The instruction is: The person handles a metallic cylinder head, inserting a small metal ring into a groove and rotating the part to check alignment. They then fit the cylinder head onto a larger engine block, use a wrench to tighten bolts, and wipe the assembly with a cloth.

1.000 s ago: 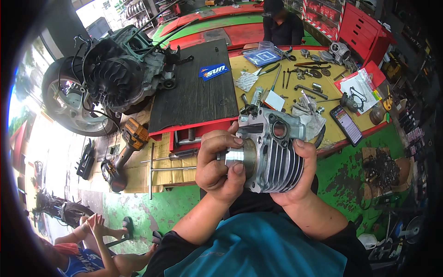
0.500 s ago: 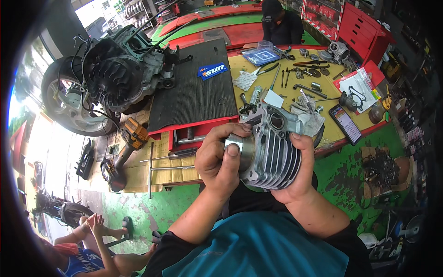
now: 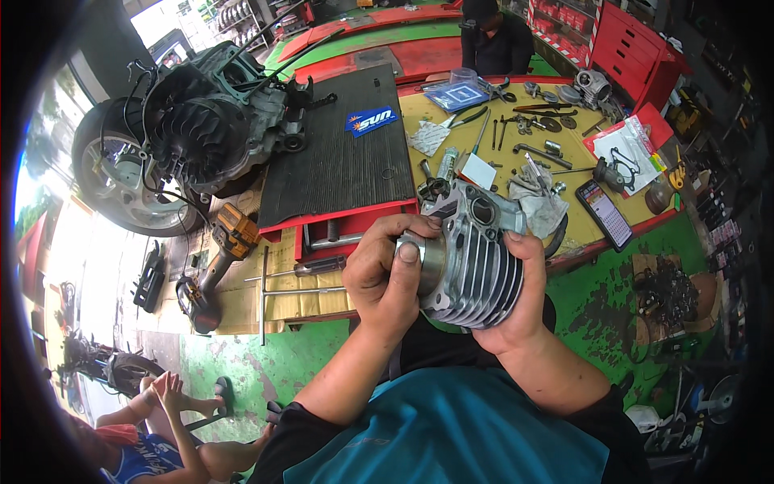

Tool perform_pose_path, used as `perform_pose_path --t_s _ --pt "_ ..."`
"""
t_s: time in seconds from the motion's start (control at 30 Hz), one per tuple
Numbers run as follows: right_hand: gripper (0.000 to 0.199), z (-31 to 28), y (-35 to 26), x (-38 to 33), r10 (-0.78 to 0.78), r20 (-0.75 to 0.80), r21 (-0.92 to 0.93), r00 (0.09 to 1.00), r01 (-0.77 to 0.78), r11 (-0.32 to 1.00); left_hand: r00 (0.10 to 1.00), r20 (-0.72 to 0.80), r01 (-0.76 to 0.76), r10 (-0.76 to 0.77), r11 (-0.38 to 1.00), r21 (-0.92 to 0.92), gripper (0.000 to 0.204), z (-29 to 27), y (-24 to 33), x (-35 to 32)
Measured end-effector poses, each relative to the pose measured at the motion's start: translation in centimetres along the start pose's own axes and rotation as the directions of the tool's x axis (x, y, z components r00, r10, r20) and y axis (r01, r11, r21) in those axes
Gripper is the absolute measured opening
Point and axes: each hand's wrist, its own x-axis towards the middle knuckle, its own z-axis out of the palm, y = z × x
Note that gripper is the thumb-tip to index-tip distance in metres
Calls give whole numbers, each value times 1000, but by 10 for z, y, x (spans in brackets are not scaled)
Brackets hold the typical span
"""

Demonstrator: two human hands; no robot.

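A silver, finned engine cylinder [image 3: 482, 274] is held up in front of me between both hands, tilted on its side. My left hand [image 3: 385, 270] closes round the smooth metal sleeve [image 3: 432, 262] at its left end, thumb pressed on the sleeve's rim. On the other side my right hand [image 3: 522, 302] supports the finned body, with the thumb up along the fins and the other fingers hidden beneath. The flanged top with a round opening [image 3: 484, 212] points away from me. Whatever is inside the sleeve cannot be made out.
Beyond lies a yellow-topped bench [image 3: 419, 109] with pliers, sockets and a phone [image 3: 605, 216]. An engine [image 3: 214, 121] with a wheel stands left, beside a black ribbed mat [image 3: 339, 161]. A cordless impact driver [image 3: 234, 234] and T-handle wrench [image 3: 263, 298] lie nearer. Two other people are nearby.
My grip on the cylinder stays the same; the cylinder has turned very slightly in my hands. The person across the bench has shifted a little.
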Motion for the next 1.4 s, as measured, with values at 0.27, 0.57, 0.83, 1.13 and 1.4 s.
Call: perform_pose_path --t_s 0.27,0.57,0.83,1.13,1.4 --pt "56 -12 -7 7 72 -95 86 993 -64 994 968 238 92 -75 994 -63 51 -19 -3 16" --pt "64 -30 -12 7 104 -59 60 993 -100 993 904 362 148 -227 961 232 35 -48 18 3" --pt "64 -22 -13 5 81 -94 21 992 -79 997 842 487 132 -231 964 230 38 -48 33 23" --pt "66 -24 -12 7 72 -89 -8 993 -73 997 799 475 347 -368 928 134 24 -55 36 26" --pt "61 -23 -8 6 -34 -116 -86 993 24 996 663 322 703 -676 710 45 19 -47 41 35"
